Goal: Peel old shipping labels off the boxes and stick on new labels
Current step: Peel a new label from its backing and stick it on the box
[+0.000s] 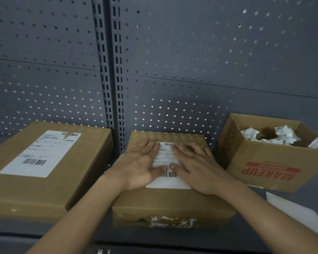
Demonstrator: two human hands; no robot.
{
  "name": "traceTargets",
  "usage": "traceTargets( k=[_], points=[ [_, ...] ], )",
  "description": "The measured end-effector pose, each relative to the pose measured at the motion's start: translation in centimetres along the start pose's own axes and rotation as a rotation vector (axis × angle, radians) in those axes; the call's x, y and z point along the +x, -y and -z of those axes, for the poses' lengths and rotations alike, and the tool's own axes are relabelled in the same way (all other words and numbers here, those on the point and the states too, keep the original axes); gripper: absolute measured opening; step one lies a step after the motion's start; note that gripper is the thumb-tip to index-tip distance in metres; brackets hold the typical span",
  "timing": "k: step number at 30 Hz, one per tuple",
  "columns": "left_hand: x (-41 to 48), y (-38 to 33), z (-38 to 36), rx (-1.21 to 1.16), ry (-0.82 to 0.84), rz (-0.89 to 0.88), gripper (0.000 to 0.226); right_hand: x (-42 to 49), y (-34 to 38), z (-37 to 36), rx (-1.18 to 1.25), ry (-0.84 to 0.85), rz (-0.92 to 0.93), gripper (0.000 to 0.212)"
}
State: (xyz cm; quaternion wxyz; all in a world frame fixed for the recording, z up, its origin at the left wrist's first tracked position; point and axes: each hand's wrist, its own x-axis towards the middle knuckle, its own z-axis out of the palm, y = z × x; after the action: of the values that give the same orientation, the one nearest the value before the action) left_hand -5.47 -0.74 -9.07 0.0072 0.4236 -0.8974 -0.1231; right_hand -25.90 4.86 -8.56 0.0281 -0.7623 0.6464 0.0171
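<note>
A brown cardboard box (173, 202) stands in the middle of the shelf with a white shipping label (168, 182) on its top. My left hand (143, 162) lies flat on the label's left side and my right hand (195, 165) lies flat on its right side, fingers straight, thumbs nearly touching. Both press the label down. Torn white label remains (173, 219) show on the box's front face. A bigger box (44, 184) at the left carries a white label (42, 153) with a torn upper edge.
An open box marked MAKEUP (268, 173) at the right holds several crumpled white papers (285, 134). White sheets (297, 213) lie on the shelf at the right. A grey pegboard wall (191, 61) rises behind everything.
</note>
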Motion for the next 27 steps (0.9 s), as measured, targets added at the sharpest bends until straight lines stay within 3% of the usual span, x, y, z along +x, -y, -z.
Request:
traceTargets(
  k=[5,10,20,24,27],
  points=[
    [0.1,-0.3,0.1,0.047,0.053,0.017,0.078,0.0,0.0,0.1,-0.006,0.021,0.012,0.067],
    [-1.3,-0.2,0.4,0.001,-0.048,-0.016,0.082,-1.2,0.0,0.8,0.148,-0.123,0.021,0.063],
    [-3.7,-0.4,-0.9,-0.052,-0.012,0.051,0.072,-3.9,0.0,0.1,0.114,-0.038,0.068,0.062],
    [-4.1,0.6,-1.6,-0.367,-0.206,0.030,0.078,-5.3,-0.4,0.0,0.378,-0.228,-0.088,0.064],
    [-5.2,0.0,-1.5,-0.630,-0.298,0.238,0.089,-7.2,-1.5,-0.4,0.529,-0.335,-0.300,0.056]
  ],
)
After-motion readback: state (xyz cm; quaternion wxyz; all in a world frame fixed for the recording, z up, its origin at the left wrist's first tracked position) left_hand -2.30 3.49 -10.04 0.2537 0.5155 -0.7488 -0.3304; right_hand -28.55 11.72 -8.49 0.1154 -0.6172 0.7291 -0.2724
